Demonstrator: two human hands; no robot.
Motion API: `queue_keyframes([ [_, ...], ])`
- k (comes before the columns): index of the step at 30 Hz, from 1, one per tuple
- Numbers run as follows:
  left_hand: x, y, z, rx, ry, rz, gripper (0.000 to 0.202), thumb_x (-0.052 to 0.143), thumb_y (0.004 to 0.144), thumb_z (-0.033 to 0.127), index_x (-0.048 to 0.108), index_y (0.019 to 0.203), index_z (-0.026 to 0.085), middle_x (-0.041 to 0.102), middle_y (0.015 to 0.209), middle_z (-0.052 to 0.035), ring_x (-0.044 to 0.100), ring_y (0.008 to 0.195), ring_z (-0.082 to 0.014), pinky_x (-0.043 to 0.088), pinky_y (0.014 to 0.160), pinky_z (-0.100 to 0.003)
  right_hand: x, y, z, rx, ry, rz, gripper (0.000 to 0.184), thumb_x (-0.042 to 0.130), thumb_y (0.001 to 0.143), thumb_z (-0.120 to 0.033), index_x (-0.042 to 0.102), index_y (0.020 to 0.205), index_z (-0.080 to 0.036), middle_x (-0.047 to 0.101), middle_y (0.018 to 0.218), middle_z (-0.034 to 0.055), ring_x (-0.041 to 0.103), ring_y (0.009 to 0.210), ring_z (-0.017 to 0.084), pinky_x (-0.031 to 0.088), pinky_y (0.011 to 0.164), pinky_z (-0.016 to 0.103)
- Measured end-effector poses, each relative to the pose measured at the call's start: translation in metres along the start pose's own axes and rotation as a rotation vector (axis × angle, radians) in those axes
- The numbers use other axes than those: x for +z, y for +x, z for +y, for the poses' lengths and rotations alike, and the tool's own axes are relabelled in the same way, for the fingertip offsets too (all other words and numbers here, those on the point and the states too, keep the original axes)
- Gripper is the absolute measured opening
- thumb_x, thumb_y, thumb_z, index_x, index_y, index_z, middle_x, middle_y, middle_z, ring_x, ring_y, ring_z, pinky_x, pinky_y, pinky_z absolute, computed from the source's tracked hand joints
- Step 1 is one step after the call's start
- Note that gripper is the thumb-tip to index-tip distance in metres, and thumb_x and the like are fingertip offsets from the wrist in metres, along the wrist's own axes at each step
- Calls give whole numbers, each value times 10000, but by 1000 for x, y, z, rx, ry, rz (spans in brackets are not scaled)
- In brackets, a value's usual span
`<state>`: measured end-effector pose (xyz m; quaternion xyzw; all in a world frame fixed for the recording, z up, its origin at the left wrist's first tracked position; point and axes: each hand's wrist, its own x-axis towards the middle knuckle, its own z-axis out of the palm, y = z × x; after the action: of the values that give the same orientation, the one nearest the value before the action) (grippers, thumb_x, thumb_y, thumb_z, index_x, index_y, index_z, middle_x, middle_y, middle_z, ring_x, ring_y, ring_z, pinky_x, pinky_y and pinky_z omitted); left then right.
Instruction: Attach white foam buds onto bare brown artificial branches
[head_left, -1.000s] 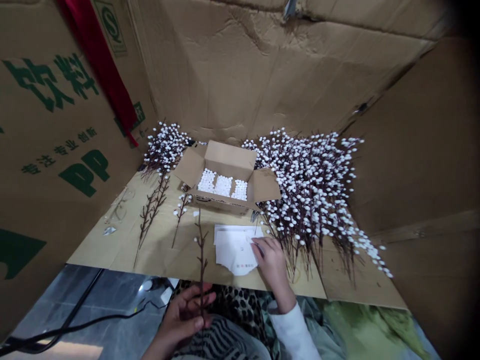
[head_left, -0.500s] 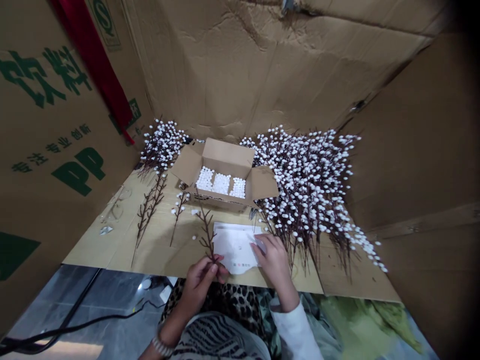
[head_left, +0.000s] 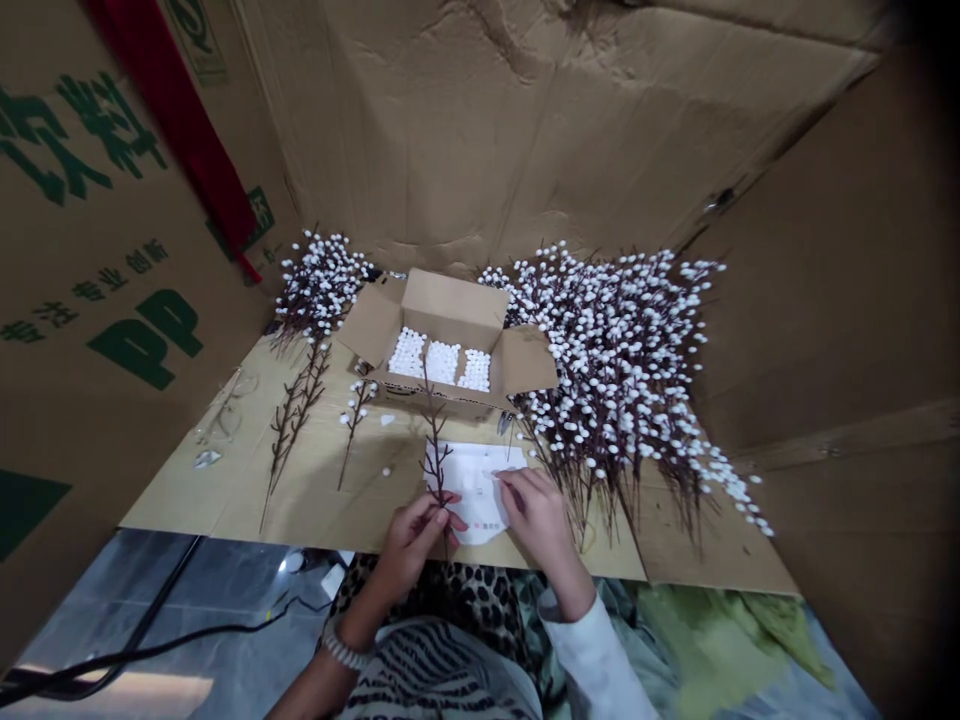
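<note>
My left hand (head_left: 421,535) is closed on the lower stem of a bare brown artificial twig (head_left: 435,440), which stands upright in front of the box. My right hand (head_left: 536,505) hovers at the right side of a white paper sheet (head_left: 476,505), thumb and forefinger pinched together. Whatever lies between those fingertips is too small to make out. Beyond the paper, an open cardboard box (head_left: 442,400) holds white foam berries (head_left: 442,362) in three groups. One loose white berry (head_left: 386,471) rests on the table left of the twig.
Many twigs with white berries (head_left: 615,350) are heaped at the right, and a smaller bunch (head_left: 322,280) stands back left. Bare twigs (head_left: 296,410) and a partly berried twig (head_left: 354,420) lie left. Glasses (head_left: 225,405) sit at the left edge. Cardboard walls (head_left: 420,130) enclose the table.
My left hand has moved right and turned the twig more upright. My right hand has drawn its thumb and forefinger together over the paper. The camera view has shifted slightly.
</note>
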<state>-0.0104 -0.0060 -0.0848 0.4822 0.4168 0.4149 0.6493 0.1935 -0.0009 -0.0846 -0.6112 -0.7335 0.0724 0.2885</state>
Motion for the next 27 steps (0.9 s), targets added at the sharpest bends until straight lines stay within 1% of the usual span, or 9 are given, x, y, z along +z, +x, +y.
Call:
queue_keyframes([
  [4, 0, 1, 2, -2, 8, -9, 429, 592, 807, 560, 666, 852, 140, 726, 706, -51, 626, 595, -167, 493, 687, -312, 3, 3, -5, -32, 4, -15, 222, 461, 907, -138, 677, 875, -173, 669, 796, 76, 561, 757, 224, 451, 717, 339],
  [7, -1, 1, 3, 3, 16, -12, 421, 584, 814, 560, 662, 775, 148, 711, 657, -43, 630, 616, -174, 491, 723, -320, 6, 3, -7, -44, 16, -32, 233, 445, 913, -124, 666, 855, -169, 648, 779, 76, 532, 750, 223, 443, 714, 339],
  [9, -2, 1, 3, 7, 19, -14, 417, 578, 818, 559, 655, 750, 155, 706, 645, -38, 628, 616, -175, 491, 734, -323, 6, 1, -7, -51, 32, -49, 230, 445, 909, -115, 659, 849, -174, 642, 781, 72, 527, 761, 223, 441, 713, 335],
  [13, -2, 2, 1, 10, 25, -16, 404, 577, 822, 553, 651, 759, 161, 702, 633, -31, 632, 624, -179, 490, 757, -332, 2, -3, -10, -55, 82, -88, 197, 484, 894, -118, 643, 805, -194, 638, 765, 47, 536, 756, 210, 441, 702, 311],
  [16, -2, 2, 0, 11, 28, -21, 401, 574, 825, 549, 656, 758, 162, 701, 626, -31, 636, 630, -184, 492, 771, -340, 0, -2, -10, -17, 109, -74, 190, 483, 901, -136, 634, 802, -196, 638, 759, 42, 546, 756, 204, 437, 698, 303],
  [19, -3, 2, 0, 15, 30, -18, 392, 582, 826, 536, 664, 738, 162, 697, 602, -31, 649, 681, -193, 468, 859, -358, 2, 1, -10, 45, 111, -28, 208, 449, 917, -157, 644, 849, -181, 646, 787, 71, 541, 778, 227, 423, 724, 336],
  [21, -3, 2, 0, 15, 27, -14, 384, 584, 827, 528, 667, 740, 163, 702, 607, -29, 648, 668, -187, 455, 889, -366, 5, 3, -11, 73, 116, -16, 218, 443, 916, -167, 653, 858, -178, 646, 792, 83, 532, 782, 240, 412, 739, 356],
  [24, -3, 2, 2, 10, 15, -11, 388, 586, 822, 534, 665, 745, 163, 712, 644, -31, 633, 605, -171, 474, 847, -363, 9, 3, -14, 97, 151, -25, 226, 453, 899, -172, 663, 816, -184, 641, 769, 83, 525, 767, 246, 404, 740, 368],
  [27, -2, 2, 3, 6, 1, -10, 391, 602, 809, 536, 674, 730, 160, 697, 613, -32, 637, 621, -179, 486, 801, -346, 9, 0, -19, 117, 220, -43, 218, 485, 868, -173, 663, 744, -198, 649, 735, 67, 538, 748, 238, 409, 719, 357],
])
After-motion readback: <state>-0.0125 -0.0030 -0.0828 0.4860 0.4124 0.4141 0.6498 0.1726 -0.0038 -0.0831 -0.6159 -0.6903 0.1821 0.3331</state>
